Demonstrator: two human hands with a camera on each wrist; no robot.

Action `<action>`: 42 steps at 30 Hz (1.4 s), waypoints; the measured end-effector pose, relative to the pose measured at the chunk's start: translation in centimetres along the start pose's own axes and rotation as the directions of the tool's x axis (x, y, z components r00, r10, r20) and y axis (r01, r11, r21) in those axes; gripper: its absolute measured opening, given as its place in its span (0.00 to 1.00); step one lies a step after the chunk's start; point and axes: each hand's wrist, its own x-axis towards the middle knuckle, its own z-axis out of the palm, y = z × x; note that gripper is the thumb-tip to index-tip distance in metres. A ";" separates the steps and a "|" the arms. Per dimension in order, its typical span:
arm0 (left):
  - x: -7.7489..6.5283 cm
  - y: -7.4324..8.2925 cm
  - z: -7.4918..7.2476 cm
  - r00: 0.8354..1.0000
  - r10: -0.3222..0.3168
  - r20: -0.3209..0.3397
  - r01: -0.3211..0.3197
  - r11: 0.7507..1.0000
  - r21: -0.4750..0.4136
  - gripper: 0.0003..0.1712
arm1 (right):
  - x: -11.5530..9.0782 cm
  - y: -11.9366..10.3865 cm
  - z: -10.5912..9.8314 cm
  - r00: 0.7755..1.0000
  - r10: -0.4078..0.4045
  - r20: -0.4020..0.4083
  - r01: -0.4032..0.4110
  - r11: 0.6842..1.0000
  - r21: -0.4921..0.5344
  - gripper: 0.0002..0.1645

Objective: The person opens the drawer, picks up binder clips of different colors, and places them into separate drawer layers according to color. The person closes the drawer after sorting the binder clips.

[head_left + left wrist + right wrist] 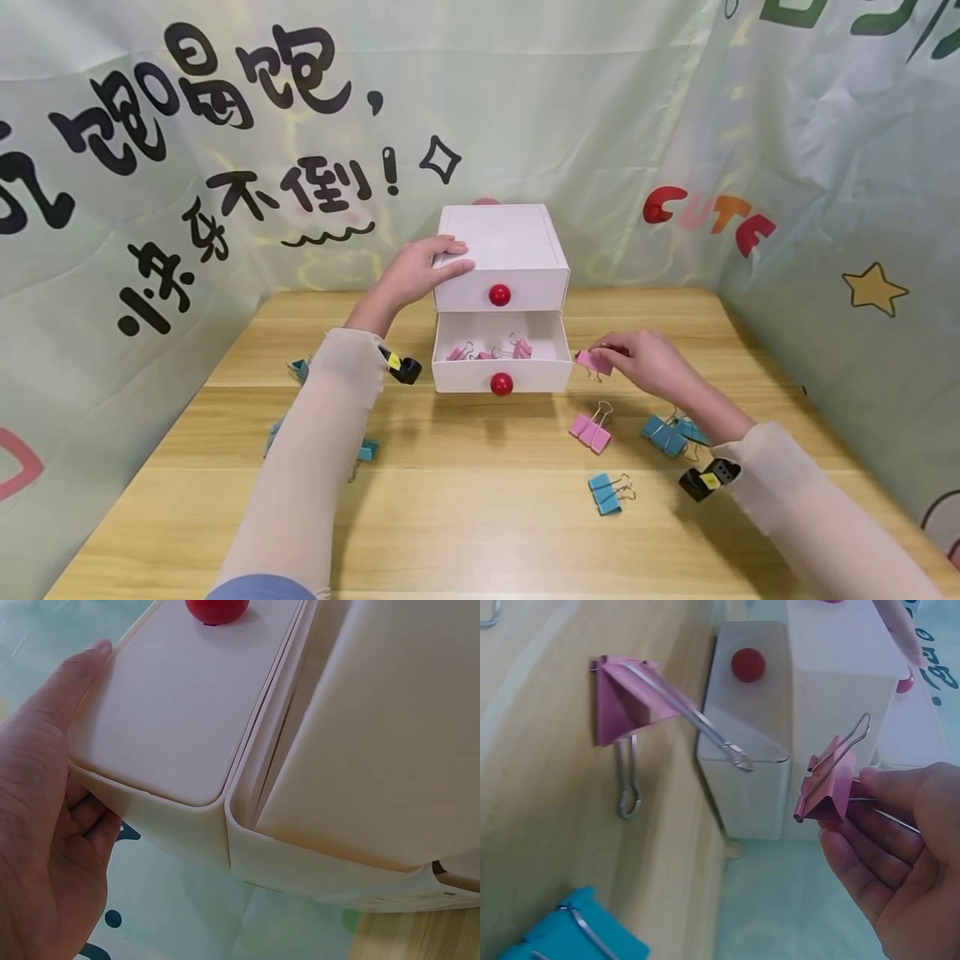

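Note:
My left hand (420,271) rests on the top left edge of a white two-drawer box (498,233), its thumb and fingers over the corner in the left wrist view. The lower drawer (465,379) is pulled out, with several pink binder clips (521,347) inside it; the upper one is closed. Just right of that drawer, my right hand (648,358) pinches a pink binder clip (831,780) between thumb and fingers, held above the table. Below it, another pink binder clip (591,429) lies on the table.
Blue binder clips lie right of the box, one (604,494) near the front and a group (666,435) by my right wrist. More blue clips (367,450) are partly hidden around my left forearm. A printed cloth (585,125) hangs behind the wooden table (480,525).

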 end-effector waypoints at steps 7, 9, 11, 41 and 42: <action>-0.1 0.1 0.0 1.000 -0.015 0.000 0.015 1.000 -0.014 0.32 | 0.5 -1.0 -0.8 0.999 -0.030 -0.045 0.030 1.000 -0.006 0.10; -0.1 0.1 0.0 1.000 -0.016 -0.001 0.016 1.000 -0.015 0.32 | 0.7 -1.4 -1.0 0.997 -0.042 -0.061 0.041 0.999 -0.010 0.10; -0.1 0.0 0.0 1.000 -0.013 -0.004 0.013 1.000 -0.015 0.32 | 0.9 -1.8 -1.2 0.995 -0.056 -0.080 0.055 0.998 -0.012 0.10; -0.1 0.0 0.3 1.000 -0.026 -0.006 0.026 1.000 -0.013 0.32 | 4.0 -6.6 -1.8 0.974 -0.187 -0.125 0.185 0.982 -0.030 0.06; -0.1 0.0 0.3 1.000 -0.026 -0.006 0.026 1.000 -0.014 0.32 | 4.2 -6.7 -1.7 0.975 -0.188 -0.119 0.187 0.982 -0.025 0.06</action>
